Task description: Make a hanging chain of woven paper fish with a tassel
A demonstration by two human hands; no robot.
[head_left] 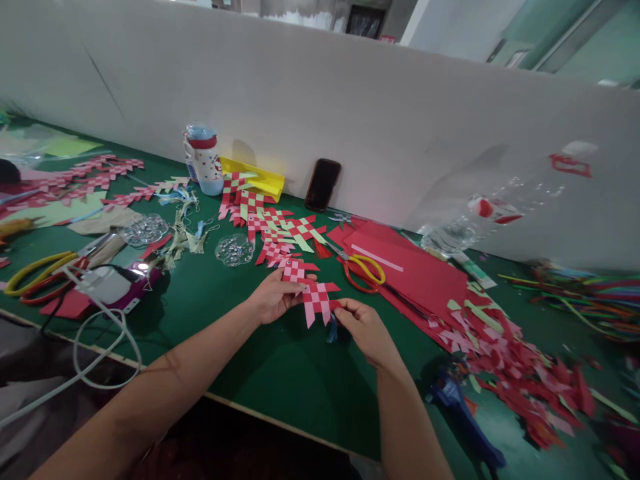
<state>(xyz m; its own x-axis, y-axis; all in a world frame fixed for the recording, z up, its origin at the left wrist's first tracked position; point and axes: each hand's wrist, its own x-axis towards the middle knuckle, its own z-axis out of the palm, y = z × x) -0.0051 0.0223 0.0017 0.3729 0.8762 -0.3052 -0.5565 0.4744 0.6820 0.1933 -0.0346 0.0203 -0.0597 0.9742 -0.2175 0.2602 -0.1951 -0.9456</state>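
Observation:
A woven paper fish in red and pink checks [316, 297] is held up between my two hands over the green table. My left hand [277, 295] pinches its left side, where another red-and-pink woven piece [294, 269] adjoins it. The fingers of my right hand [361, 328] are closed on its right end. A small blue tassel [333, 330] hangs below that end. Just beyond my hands lie more woven paper fish [275, 223] in red, pink and pale green, with a red tassel [321, 249] beside them.
Red-and-yellow scissors [365, 270] rest on red paper sheets [415, 260]. Paper scraps [525, 373] and a blue glue gun [467, 420] lie right. A phone [323, 185] and bottle [500, 207] stand along the partition [380, 120]. Cables [107, 313] and scissors [43, 273] are left.

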